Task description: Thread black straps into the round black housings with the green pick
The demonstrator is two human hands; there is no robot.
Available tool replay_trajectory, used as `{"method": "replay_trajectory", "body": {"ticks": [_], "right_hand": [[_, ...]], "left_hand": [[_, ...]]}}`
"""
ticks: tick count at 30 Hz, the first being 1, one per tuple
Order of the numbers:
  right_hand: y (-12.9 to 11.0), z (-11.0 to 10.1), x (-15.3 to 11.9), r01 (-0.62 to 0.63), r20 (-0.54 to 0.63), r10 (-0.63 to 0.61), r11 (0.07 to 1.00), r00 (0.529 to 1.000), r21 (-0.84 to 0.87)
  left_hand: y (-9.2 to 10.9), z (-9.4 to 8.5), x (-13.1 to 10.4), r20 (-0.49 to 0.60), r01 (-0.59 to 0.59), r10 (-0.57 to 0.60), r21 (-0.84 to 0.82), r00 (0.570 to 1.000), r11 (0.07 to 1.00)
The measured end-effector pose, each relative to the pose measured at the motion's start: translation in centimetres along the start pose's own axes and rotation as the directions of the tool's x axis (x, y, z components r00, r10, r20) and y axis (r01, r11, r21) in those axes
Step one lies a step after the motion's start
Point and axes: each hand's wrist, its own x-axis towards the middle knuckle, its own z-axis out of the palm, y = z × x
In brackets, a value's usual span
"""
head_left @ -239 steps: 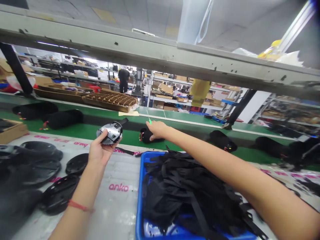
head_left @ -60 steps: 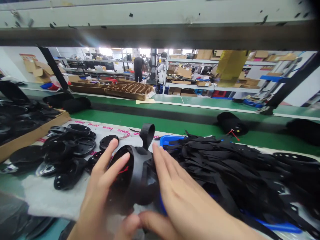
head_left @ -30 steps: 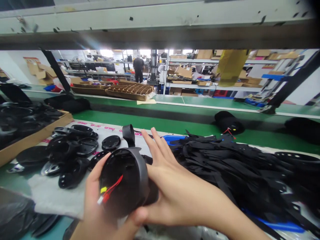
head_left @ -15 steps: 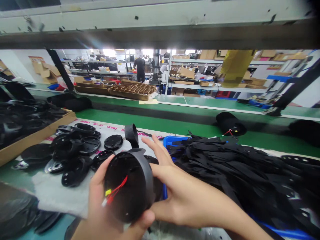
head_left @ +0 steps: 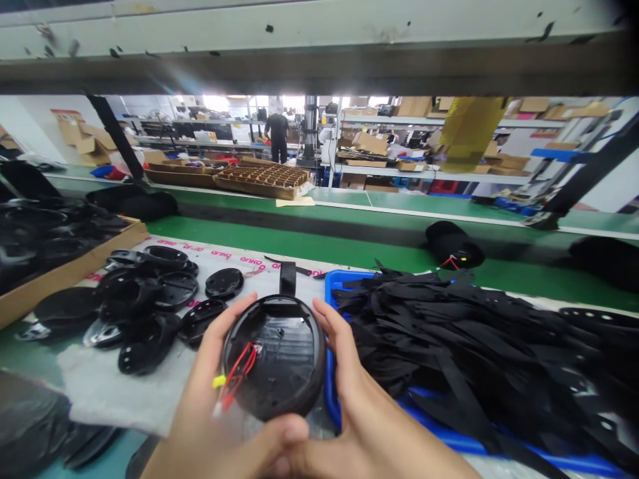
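Note:
Both hands hold a round black plastic housing [head_left: 292, 349], its open side turned up toward me. Inside it, red wires [head_left: 242, 369] come out of the floor and run over the left rim to small yellow and white connectors. A black strap loop [head_left: 287, 278] stands up from the far edge. My left hand [head_left: 214, 399] grips the left side, with its thumb across the near rim. My right hand [head_left: 349, 379] wraps the right side, fingers along the wall and its thumb low at the near edge, partly behind the left thumb.
Right of the hands, a blue tray [head_left: 332, 399] is heaped with black straps [head_left: 449, 346]. Black plastic parts [head_left: 144, 293] lie on white sheeting at left, beside a cardboard box [head_left: 74, 266]. A black cylinder with wires [head_left: 454, 245] rests on the green belt [head_left: 319, 233]. Far back stands a person [head_left: 277, 133].
The housing has turned from a tilted side view to facing me, showing its inside. My right hand has moved from behind the housing to its right side.

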Motion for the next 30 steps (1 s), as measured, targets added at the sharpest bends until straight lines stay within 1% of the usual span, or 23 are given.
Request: {"method": "replay_trajectory", "body": {"ticks": [2, 4, 5, 7, 10, 11, 13, 15, 17, 19, 21, 24, 26, 28, 30], "right_hand": [[0.3, 0.2, 0.0, 0.034, -0.048, -0.031, 0.998, 0.998, 0.059], [0.3, 0.0, 0.1, 0.141, -0.085, -0.134, 0.988, 0.987, 0.070], [0.2, -0.2, 0.2, 0.200, -0.096, -0.194, 0.978, 0.976, 0.062], [0.0, -0.6, 0.5, 0.275, -0.097, -0.271, 0.961, 0.958, 0.034], [0.0, -1.2, 0.7, 0.281, -0.061, -0.280, 0.960, 0.958, 0.006], [0.0, -1.2, 0.7, 0.278, -0.058, -0.277, 0.961, 0.959, 0.005], [0.1, -1.3, 0.8, 0.281, -0.053, -0.280, 0.960, 0.959, 0.006], [0.0, -1.3, 0.8, 0.293, -0.044, -0.292, 0.956, 0.955, 0.011], [0.0, -1.3, 0.9, 0.273, -0.022, -0.272, 0.962, 0.962, 0.022], [0.1, -1.4, 0.9, 0.204, -0.015, -0.203, 0.978, 0.979, 0.036], [0.2, -1.6, 0.9, 0.171, 0.007, -0.171, 0.985, 0.985, 0.032], [0.4, -2.2, 1.1, 0.255, 0.069, -0.256, 0.967, 0.964, 0.021], [0.6, -2.5, 1.2, 0.298, 0.091, -0.300, 0.954, 0.950, 0.025], [0.8, -2.6, 1.1, 0.286, 0.089, -0.288, 0.958, 0.954, 0.034], [1.0, -2.4, 0.9, 0.244, 0.083, -0.247, 0.969, 0.965, 0.045]], "left_hand": [[0.4, 0.2, 0.1, -0.008, 0.065, -0.065, -0.081, 0.998, 0.995], [0.6, 0.5, 0.0, -0.058, 0.109, -0.118, -0.141, 0.991, 0.984], [0.7, 0.5, 0.0, -0.086, 0.107, -0.119, -0.138, 0.989, 0.985], [0.6, 0.5, 0.1, -0.137, 0.071, -0.080, -0.070, 0.987, 0.995], [-0.1, 0.1, 0.4, -0.148, 0.019, -0.005, 0.091, 0.989, 0.996], [-0.5, 0.0, 0.6, -0.139, 0.000, 0.017, 0.127, 0.990, 0.992], [-1.3, -0.2, 0.9, -0.097, -0.054, 0.068, 0.141, 0.993, 0.989], [-2.1, -0.5, 1.2, -0.017, -0.149, 0.151, 0.095, 0.988, 0.984], [-2.7, -0.8, 1.5, 0.044, -0.208, 0.206, 0.030, 0.978, 0.978], [-2.9, -1.1, 1.6, 0.045, -0.193, 0.193, 0.001, 0.980, 0.981], [-2.8, -1.3, 1.8, 0.024, -0.128, 0.129, -0.030, 0.991, 0.991], [-2.4, -1.5, 2.2, 0.045, -0.058, 0.062, -0.091, 0.997, 0.994], [-2.2, -1.7, 2.4, 0.087, -0.069, 0.076, -0.078, 0.993, 0.995], [-2.3, -1.9, 2.4, 0.145, -0.102, 0.107, -0.038, 0.984, 0.994], [-2.6, -2.2, 2.4, 0.200, -0.137, 0.135, -0.003, 0.970, 0.991]]}}
